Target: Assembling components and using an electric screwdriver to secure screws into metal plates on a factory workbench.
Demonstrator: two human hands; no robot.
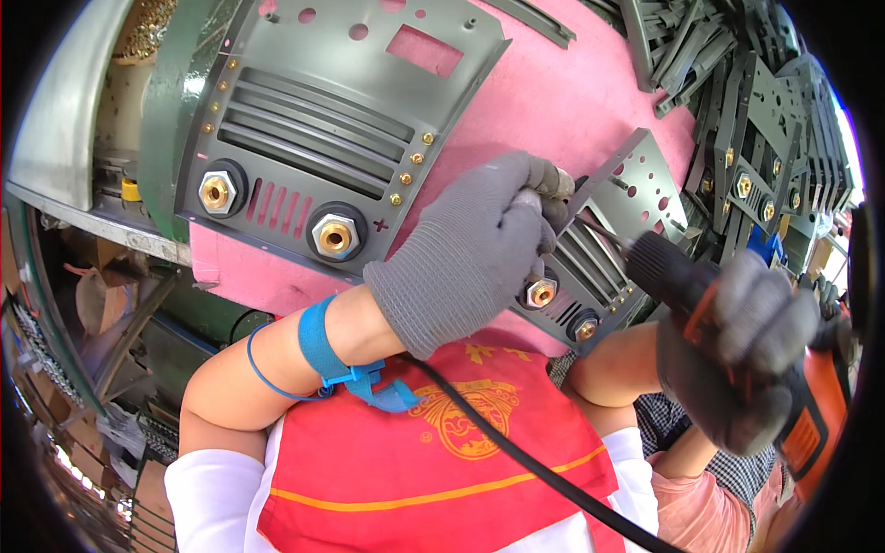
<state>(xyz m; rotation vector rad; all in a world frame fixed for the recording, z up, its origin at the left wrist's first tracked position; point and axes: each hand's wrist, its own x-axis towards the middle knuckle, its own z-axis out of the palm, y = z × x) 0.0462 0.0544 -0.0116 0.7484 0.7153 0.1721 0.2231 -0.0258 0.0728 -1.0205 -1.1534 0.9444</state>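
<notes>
Panel [604, 249] half hidden in left hand [470, 253] grip, right hand [737, 355] gripping drill [728, 313] (bit obscured) — edge cropped

A grey metal panel [599, 244] with slots and two brass sockets is held upright on edge by the gloved left hand [475, 253], whose fingers are closed over its upper edge. An orange and black power screwdriver [737, 323] is gripped by the gloved right hand [737, 355], and its bit is set against the panel's face. A blue wrist strap [323, 346] is worn on the left forearm. A second, larger grey panel [323, 129] is laid flat on the pink work surface [553, 101], well apart from the hands. Further panels [765, 147] are stacked at the upper right.
</notes>
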